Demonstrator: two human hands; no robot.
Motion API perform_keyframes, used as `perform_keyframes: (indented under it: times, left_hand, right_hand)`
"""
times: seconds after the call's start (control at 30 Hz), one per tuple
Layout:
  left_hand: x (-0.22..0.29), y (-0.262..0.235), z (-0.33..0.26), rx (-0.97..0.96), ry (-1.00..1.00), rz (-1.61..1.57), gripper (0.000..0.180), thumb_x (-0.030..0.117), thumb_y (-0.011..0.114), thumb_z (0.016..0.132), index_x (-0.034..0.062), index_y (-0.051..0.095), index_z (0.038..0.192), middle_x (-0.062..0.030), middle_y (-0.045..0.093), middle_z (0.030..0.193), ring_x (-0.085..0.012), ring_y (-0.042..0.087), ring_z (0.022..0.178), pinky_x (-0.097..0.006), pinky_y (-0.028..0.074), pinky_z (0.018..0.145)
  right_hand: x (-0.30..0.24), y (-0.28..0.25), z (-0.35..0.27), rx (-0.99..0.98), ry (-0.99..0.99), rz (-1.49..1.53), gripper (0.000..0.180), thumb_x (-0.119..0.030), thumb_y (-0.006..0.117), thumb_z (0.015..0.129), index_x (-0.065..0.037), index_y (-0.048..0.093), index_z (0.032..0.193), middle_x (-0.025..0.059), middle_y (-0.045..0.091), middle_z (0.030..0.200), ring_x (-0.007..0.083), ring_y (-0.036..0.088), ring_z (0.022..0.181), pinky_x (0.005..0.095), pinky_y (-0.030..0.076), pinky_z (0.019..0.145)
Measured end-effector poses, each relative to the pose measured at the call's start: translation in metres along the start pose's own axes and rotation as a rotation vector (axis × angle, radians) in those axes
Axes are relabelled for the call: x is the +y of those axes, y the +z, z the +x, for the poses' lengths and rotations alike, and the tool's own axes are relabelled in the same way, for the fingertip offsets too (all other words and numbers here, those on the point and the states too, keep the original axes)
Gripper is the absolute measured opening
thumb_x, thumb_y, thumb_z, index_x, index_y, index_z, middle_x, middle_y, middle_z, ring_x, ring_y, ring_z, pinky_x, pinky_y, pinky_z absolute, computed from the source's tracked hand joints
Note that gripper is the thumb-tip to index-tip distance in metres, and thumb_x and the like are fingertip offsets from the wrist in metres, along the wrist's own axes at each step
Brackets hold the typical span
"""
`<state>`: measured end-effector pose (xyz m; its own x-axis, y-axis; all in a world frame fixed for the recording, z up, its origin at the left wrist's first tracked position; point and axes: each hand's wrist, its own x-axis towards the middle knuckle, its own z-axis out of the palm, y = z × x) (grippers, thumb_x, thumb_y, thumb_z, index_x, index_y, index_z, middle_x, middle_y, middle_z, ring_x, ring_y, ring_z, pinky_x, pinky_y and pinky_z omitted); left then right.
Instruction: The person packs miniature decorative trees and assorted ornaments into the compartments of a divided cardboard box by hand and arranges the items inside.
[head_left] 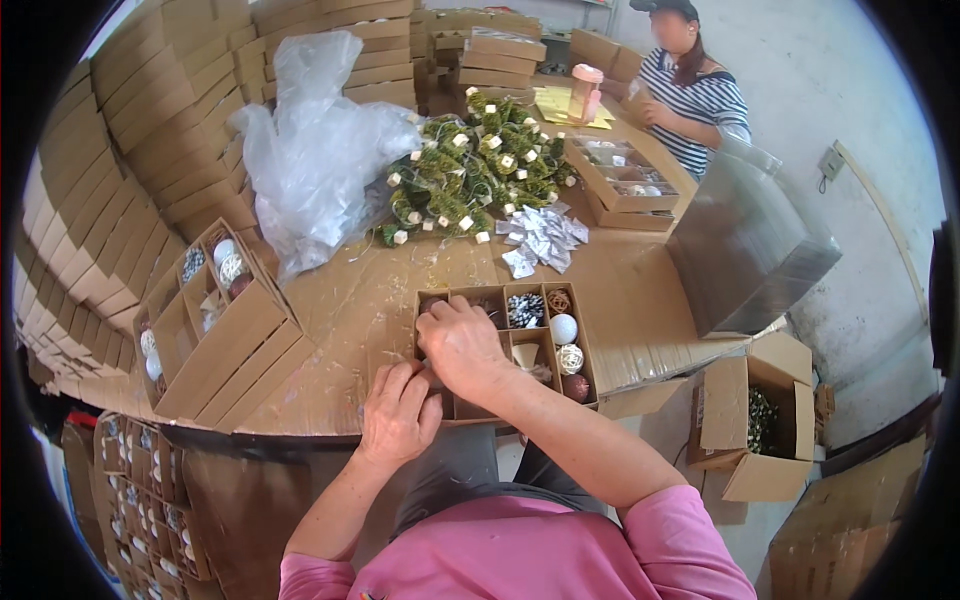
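In front of me on the table lies a divided cardboard box (587, 345) of ornaments. Down its right column run a brown woven ball (559, 300), a white ball (564, 328), a pale woven ball (569, 360) and a dark red ball (575, 388). A white-tipped pine cone (525, 311) fills a compartment beside them. My right hand (462, 350) reaches over the box's left compartments, fingers bent down. My left hand (402, 415) is curled at the near left corner, close beside the right. Whatever the fingers of either hand grip is hidden beneath them.
Filled divided boxes (235, 365) are stacked left, others (635, 190) far right. Behind lie a plastic bag (315, 150), green garland with white cubes (480, 170) and white packets (545, 238). A plastic-wrapped stack (745, 245) stands right, above an open carton (725, 400). A person (700, 105) works across the table.
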<state>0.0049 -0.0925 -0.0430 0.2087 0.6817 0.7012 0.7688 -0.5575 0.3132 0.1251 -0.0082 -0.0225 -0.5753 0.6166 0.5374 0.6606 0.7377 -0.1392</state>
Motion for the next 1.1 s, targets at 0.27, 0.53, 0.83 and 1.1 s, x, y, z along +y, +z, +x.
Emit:
perform_keyframes:
  times: [0.27,0.53,0.83,1.1]
  left_hand:
    - [-0.009,-0.006,-0.024,0.046,-0.052,0.014,0.036,0.009,0.058,0.069,-0.0025,0.052,0.103,-0.0203,0.048,0.109,-0.0357,0.049,0.093,-0.043,0.042,0.081]
    - [-0.018,-0.019,-0.046,0.074,-0.325,-0.152,0.043,0.032,0.038,0.091,-0.0055,0.048,0.108,-0.0237,0.049,0.11,-0.0362,0.048,0.102,-0.042,0.038,0.089]
    - [-0.051,-0.05,-0.07,-0.023,-0.304,0.294,0.015,0.002,0.043,0.084,-0.0047,0.053,0.092,-0.02,0.053,0.097,-0.0358,0.048,0.089,-0.043,0.039,0.08]
    - [-0.072,-0.077,-0.08,-0.05,-0.175,0.392,0.035,0.029,0.049,0.084,-0.0023,0.055,0.099,-0.0167,0.055,0.097,-0.0345,0.05,0.093,-0.043,0.038,0.083]
  right_hand:
    - [-0.005,-0.04,-0.005,0.091,0.034,0.19,0.019,-0.01,0.06,0.074,0.0,0.056,0.089,0.0128,0.054,0.083,0.0313,0.053,0.081,0.0397,0.046,0.069]
    - [0.042,-0.082,-0.066,0.268,0.25,0.476,0.006,-0.002,0.058,0.076,-0.001,0.059,0.082,0.0139,0.058,0.077,0.0319,0.057,0.072,0.037,0.047,0.062]
    - [0.087,-0.044,-0.136,0.449,0.561,0.241,0.006,-0.002,0.059,0.076,-0.001,0.062,0.082,0.0136,0.059,0.075,0.0296,0.057,0.068,0.0351,0.046,0.059]
    - [0.058,-0.048,-0.118,0.433,0.419,0.253,0.012,0.0,0.063,0.068,0.0,0.06,0.08,0.0126,0.058,0.076,0.0294,0.056,0.069,0.0359,0.046,0.059]
